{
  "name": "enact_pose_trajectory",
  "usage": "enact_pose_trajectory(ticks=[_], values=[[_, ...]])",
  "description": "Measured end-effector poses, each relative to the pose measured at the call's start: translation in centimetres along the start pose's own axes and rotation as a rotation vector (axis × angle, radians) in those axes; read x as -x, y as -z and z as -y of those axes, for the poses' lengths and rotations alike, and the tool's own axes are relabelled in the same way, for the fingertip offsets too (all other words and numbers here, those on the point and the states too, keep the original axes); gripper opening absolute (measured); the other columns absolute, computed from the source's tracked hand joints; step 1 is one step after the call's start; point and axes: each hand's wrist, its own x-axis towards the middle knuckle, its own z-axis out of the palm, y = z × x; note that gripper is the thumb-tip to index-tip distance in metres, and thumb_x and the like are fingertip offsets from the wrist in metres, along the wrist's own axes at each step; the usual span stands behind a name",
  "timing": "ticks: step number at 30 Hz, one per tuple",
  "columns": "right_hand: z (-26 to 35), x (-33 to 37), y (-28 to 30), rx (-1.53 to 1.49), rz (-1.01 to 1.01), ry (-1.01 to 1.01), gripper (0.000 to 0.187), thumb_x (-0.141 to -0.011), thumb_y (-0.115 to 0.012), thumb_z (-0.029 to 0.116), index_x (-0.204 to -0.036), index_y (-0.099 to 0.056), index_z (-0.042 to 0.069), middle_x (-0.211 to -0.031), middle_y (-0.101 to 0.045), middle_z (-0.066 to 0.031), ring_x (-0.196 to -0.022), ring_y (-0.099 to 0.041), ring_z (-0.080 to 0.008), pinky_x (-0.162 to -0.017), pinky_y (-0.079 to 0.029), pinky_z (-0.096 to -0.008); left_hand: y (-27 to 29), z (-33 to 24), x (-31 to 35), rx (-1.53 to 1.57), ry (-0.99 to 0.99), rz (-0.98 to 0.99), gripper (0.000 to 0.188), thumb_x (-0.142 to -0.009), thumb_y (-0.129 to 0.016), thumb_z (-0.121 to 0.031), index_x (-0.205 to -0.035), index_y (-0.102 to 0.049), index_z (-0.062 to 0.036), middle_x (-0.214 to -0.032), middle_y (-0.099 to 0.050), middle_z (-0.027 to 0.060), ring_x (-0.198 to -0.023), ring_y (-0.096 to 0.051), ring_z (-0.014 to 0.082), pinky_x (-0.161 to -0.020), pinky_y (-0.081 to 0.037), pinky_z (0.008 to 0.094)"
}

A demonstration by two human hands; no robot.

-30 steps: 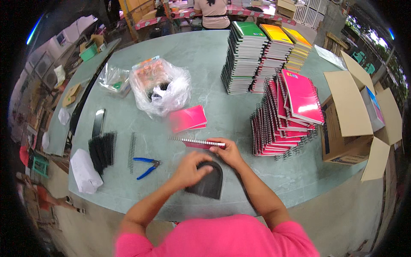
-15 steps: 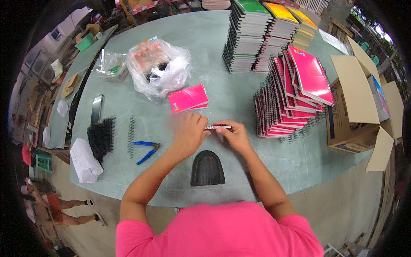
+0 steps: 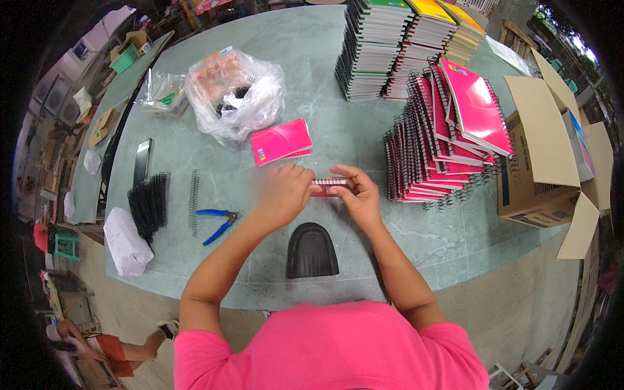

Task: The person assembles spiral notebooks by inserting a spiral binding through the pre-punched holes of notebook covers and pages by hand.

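Between my hands is a small pink notebook (image 3: 333, 190), its spine edge with the wire loops turned up. My left hand (image 3: 287, 195) is closed around its left end, and the fingers hide that part. The right end sits between the thumb and fingers of my right hand (image 3: 359, 196), with the index finger lifted along the top. Just beyond my left hand lie pink notebooks (image 3: 281, 142), loosely stacked. Left of that hand are blue-handled cutting pliers (image 3: 221, 224) and a single black coil (image 3: 194, 203). A ribbed black rubber pad (image 3: 312, 252) lies below my hands.
Pink spiral notebooks (image 3: 435, 143) form a leaning pile at right, beside an open cardboard box (image 3: 530, 188). Taller notebook stacks (image 3: 374, 55) stand behind. A plastic bag (image 3: 235, 97), black coils (image 3: 149, 205) and a white wrapped bundle (image 3: 127, 244) occupy the left.
The notebook has tilted, showing more of its pink cover and wire loops. My right index finger has lifted. The whole view has shifted slightly, and a person at lower left has moved.
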Motion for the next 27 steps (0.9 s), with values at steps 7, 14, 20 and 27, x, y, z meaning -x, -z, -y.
enact_pose_trajectory(ticks=[7,14,20,27], values=[[0.7,-0.1,-0.4,-0.113,-0.007,0.012,0.023,-0.08,-0.063,0.0,-0.102,-0.061,-0.001,-0.102,-0.063,-0.009,-0.088,-0.06,-0.012,-0.076,-0.049,-0.0249,-0.9,0.1,0.1,0.066,0.04,0.012,0.022,-0.075,-0.065,-0.023,-0.085,-0.055,-0.0066,-0.083,-0.054,0.009,-0.082,-0.053,0.0271,-0.073,-0.037,0.039],[-2.9,-0.2,1.2,0.126,0.003,-0.112,0.014,-0.078,-0.066,0.001,-0.092,-0.064,0.0,-0.087,-0.065,-0.0045,-0.077,-0.059,-0.0083,-0.068,-0.049,-0.0233,-0.3,-0.9,-1.1,0.2,0.015,-0.004,0.026,-0.077,-0.064,-0.025,-0.092,-0.058,-0.0059,-0.084,-0.058,0.0106,-0.085,-0.055,0.0295,-0.073,-0.04,0.0407],[-2.9,-0.1,1.2,0.155,-0.03,-0.107,0.011,-0.076,-0.065,0.006,-0.085,-0.066,0.0,-0.076,-0.066,-0.0029,-0.071,-0.058,-0.0064,-0.064,-0.046,-0.0232,-1.4,-1.4,-2.1,0.366,-0.016,0.001,0.021,-0.076,-0.064,-0.018,-0.091,-0.059,-0.0035,-0.082,-0.057,0.0134,-0.081,-0.055,0.0321,-0.072,-0.042,0.0414],[-3.0,0.5,1.1,0.24,-0.07,-0.092,0.016,-0.075,-0.066,0.012,-0.086,-0.064,0.001,-0.072,-0.065,-0.0071,-0.068,-0.058,-0.0086,-0.061,-0.045,-0.0262,-2.9,-2.0,-2.2,0.397,-0.087,-0.008,0.019,-0.074,-0.062,-0.009,-0.091,-0.057,-0.0021,-0.083,-0.056,0.0144,-0.081,-0.053,0.0345,-0.073,-0.042,0.0419]])
